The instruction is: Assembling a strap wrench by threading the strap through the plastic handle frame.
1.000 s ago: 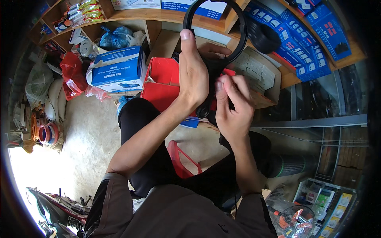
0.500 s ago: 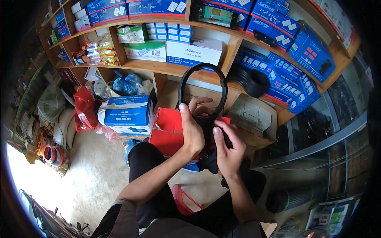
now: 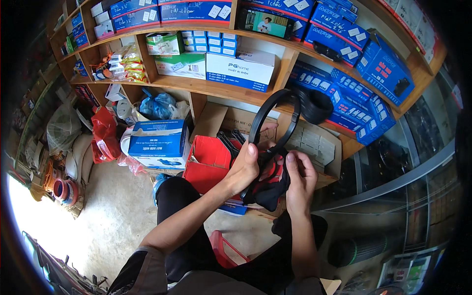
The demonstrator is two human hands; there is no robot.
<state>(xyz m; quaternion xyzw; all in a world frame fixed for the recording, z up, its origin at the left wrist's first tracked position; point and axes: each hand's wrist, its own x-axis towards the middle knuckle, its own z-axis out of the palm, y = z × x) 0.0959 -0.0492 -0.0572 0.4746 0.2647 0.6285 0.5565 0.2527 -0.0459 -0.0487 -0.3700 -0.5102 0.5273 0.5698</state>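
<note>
A black hoop with dark cloth hanging below it stands tilted in front of me; its exact kind I cannot make out. Red patches show within the cloth. My left hand grips the hoop's lower left side, thumb on the near face and fingers behind. At the right, my right hand pinches the cloth's edge between thumb and fingers, just under the hoop. Behind my left hand sits an open red box, with black pieces sticking up behind it.
Wooden shelves full of boxes curve across the far side. A phone with a lit screen leans on the upper shelf. Left of the red box stands a blue and white carton. A red stool is between my legs; rolled black mesh lies right.
Both hands have shifted slightly right with the hoop, which has turned and tilted rightward. More of the cloth's red patches show, and the black pieces by the red box have come into sight.
</note>
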